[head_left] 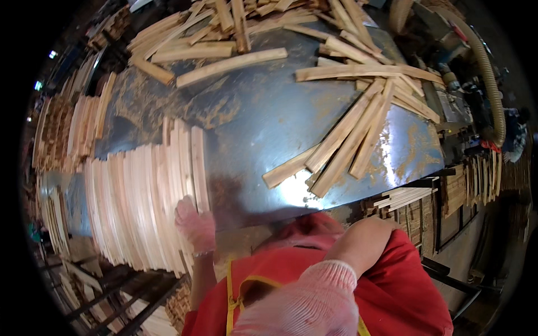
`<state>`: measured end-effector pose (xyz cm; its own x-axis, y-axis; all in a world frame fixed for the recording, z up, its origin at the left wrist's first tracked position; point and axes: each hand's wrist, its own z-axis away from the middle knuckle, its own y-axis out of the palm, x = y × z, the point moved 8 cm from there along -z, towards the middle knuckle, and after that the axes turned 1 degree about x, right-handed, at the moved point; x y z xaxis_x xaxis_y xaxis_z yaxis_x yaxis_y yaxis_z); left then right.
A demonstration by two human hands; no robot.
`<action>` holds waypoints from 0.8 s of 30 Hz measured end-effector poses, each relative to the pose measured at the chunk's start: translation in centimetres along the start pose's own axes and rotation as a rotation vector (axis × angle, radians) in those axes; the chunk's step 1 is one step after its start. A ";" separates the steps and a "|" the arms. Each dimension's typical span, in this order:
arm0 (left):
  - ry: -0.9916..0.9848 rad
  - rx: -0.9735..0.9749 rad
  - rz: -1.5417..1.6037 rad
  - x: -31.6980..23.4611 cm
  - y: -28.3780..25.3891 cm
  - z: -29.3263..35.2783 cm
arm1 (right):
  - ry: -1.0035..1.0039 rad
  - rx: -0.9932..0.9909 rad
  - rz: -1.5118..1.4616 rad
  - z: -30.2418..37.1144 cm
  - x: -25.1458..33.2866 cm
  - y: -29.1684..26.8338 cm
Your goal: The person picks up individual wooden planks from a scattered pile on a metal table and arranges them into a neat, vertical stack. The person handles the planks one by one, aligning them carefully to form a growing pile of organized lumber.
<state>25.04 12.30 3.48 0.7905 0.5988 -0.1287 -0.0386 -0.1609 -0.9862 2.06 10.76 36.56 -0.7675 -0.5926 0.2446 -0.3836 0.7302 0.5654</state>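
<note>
My left hand [195, 226], in a pinkish knitted glove, is at the near end of a wooden strip [199, 162]. Its fingers are bent over the wood and closed on it. That strip lies along the right edge of a row of pale wooden strips [134, 207], set side by side on the grey metal table [241, 145]. Close to the camera, my right hand [302, 305] wears the same kind of glove and is held in front of my red clothing. Only its back and cuff show; the fingers are hidden.
Loose wooden strips [353, 134] fan out on the table's right side. More pieces lie heaped along the far edge [224, 33]. Stacked strips [84, 123] stand at the left. A ribbed hose [487, 73] hangs beside machinery at right, with a person [514, 134] beyond.
</note>
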 end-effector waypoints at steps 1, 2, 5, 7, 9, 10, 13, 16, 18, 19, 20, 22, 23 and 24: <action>0.015 -0.056 0.003 -0.1 -0.2 0.4 | 0.033 0.004 0.049 0.1 0.3 0.1; 0.051 -0.023 -0.001 -0.3 0.5 0.1 | 0.078 0.027 0.101 0.2 0.7 -0.2; 0.121 0.092 0.045 -3.2 1.4 0.2 | 0.096 0.048 0.146 0.5 2.8 -0.9; 0.367 -0.054 0.041 -6.4 1.2 1.9 | 0.091 0.043 0.107 1.1 4.2 -1.7; 0.364 0.207 0.038 -10.5 2.5 0.4 | 0.130 0.089 0.175 2.1 5.6 -2.9; 0.370 0.124 0.051 -12.3 2.1 0.2 | 0.159 0.124 0.187 2.5 6.3 -3.4; 0.286 0.251 0.003 -14.6 4.8 -2.6 | 0.313 0.232 0.299 2.3 9.2 -5.4; 0.153 0.306 -0.090 -14.8 6.4 -6.0 | 0.500 0.305 0.465 2.6 10.4 -6.8; 0.146 0.268 -0.184 -11.9 7.0 -6.5 | 0.530 0.282 0.386 2.9 11.2 -8.1; 0.193 0.143 -0.273 -9.8 6.9 -6.3 | 0.543 0.251 0.317 3.3 11.2 -8.3; 0.116 0.262 -0.314 -8.4 7.3 -6.6 | 0.442 0.167 0.362 3.4 12.4 -9.6; 0.014 0.403 -0.377 -7.8 5.4 -8.1 | 0.300 0.081 0.465 4.1 15.8 -12.2; -0.014 0.437 -0.382 -7.5 4.7 -9.0 | 0.258 0.022 0.455 4.1 16.7 -13.6; -0.041 0.437 -0.365 -7.2 4.3 -10.1 | 0.211 -0.038 0.445 4.1 17.8 -15.2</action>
<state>25.37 -0.63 1.26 0.7760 0.5859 0.2335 -0.0234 0.3968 -0.9176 -7.87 -9.51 29.12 -0.7305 -0.2851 0.6206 -0.0208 0.9175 0.3971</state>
